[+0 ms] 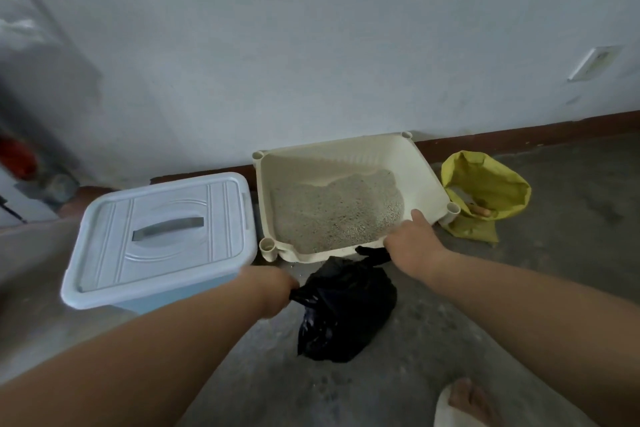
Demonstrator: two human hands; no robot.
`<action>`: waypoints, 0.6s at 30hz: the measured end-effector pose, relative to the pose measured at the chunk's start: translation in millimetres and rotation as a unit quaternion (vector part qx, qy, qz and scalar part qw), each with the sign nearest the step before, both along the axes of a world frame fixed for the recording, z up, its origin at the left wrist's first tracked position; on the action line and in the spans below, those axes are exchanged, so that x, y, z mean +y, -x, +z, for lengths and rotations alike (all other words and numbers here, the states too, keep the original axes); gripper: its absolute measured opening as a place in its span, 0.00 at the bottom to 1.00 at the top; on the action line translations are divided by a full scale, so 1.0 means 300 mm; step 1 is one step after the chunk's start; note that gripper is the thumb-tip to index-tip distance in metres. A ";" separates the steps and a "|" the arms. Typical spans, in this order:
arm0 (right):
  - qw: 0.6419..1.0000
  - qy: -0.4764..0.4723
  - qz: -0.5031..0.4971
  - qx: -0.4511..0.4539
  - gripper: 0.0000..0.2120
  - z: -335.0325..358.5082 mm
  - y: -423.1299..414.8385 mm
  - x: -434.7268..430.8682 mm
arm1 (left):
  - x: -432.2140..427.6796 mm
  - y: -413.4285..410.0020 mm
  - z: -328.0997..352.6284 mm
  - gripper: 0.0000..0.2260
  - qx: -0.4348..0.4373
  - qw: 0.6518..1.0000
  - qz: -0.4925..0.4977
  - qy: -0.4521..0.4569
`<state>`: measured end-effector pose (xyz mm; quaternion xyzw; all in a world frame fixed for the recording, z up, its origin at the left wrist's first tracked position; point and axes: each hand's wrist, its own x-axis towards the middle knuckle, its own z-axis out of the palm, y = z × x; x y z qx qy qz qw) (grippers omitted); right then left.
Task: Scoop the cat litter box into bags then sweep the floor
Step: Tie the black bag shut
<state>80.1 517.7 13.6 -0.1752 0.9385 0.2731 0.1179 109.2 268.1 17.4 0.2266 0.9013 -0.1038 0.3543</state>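
Fingers: rt hand grips litter box rim, lt hand black bag.

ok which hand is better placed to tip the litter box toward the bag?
Right, likely. The right hand grips the litter box at its near rim, thumb inside; the left hand is busy holding the black bag.

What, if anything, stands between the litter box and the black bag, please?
Nothing visible does: the black bag, held by the left hand, lies right at the litter box rim, which the right hand grips.
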 end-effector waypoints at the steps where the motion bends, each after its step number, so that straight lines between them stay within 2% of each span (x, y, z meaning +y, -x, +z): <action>1: 1.000 -0.006 0.004 -0.001 0.12 -0.018 0.000 0.012 | -0.007 0.004 -0.012 0.14 -0.002 1.000 -0.004 0.005; 9: 0.998 -0.042 -0.033 -0.037 0.12 -0.127 0.026 0.092 | -0.055 0.031 -0.092 0.15 -0.039 0.999 -0.014 0.032; 11: 0.996 -0.020 -0.066 -0.051 0.13 -0.131 0.034 0.078 | -0.043 0.039 -0.091 0.13 -0.092 0.995 0.033 -0.005; 13: 0.981 0.088 -0.164 -0.055 0.13 -0.141 0.064 0.080 | -0.036 0.055 -0.099 0.11 -0.164 0.970 0.156 -0.086; 14: 0.955 0.185 -0.226 -0.054 0.12 -0.148 0.082 0.087 | -0.030 0.061 -0.093 0.11 -0.197 0.938 0.243 -0.147; 15: 0.909 0.298 -0.285 -0.052 0.10 -0.153 0.098 0.091 | -0.022 0.065 -0.083 0.13 -0.212 0.892 0.331 -0.223; 16: 0.846 0.413 -0.335 -0.051 0.11 -0.151 0.108 0.085 | -0.011 0.068 -0.074 0.15 -0.211 0.829 0.413 -0.312; 18: 0.694 0.596 -0.400 -0.059 0.11 -0.131 0.112 0.044 | 0.023 0.070 -0.054 0.13 -0.225 0.654 0.541 -0.478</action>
